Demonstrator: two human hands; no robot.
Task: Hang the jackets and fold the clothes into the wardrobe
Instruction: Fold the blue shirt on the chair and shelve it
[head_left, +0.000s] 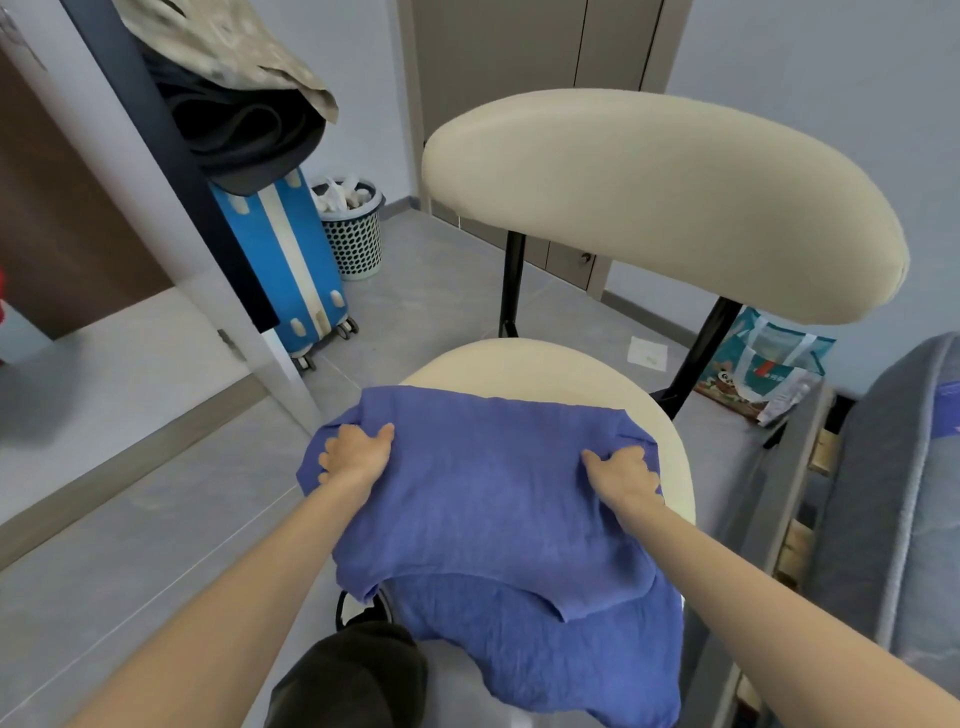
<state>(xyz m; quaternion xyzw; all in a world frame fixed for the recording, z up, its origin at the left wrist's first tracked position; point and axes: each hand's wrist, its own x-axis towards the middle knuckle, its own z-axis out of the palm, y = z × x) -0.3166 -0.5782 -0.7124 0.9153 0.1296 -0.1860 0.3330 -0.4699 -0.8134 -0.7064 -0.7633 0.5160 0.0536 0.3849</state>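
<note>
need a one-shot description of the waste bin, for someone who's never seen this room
Start at the cream chair in the centre and look left of its backrest, further back. Just right of the upright blue suitcase stands the waste bin: pale, round, its wall punched with dots, stuffed with white plastic.

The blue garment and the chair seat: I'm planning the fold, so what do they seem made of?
The blue garment looks like thin, matte cloth, perhaps cotton or linen: crinkled grain, limp drape. The chair seat looks like smooth cream upholstery, possibly faux leather: no weave shows.
</note>
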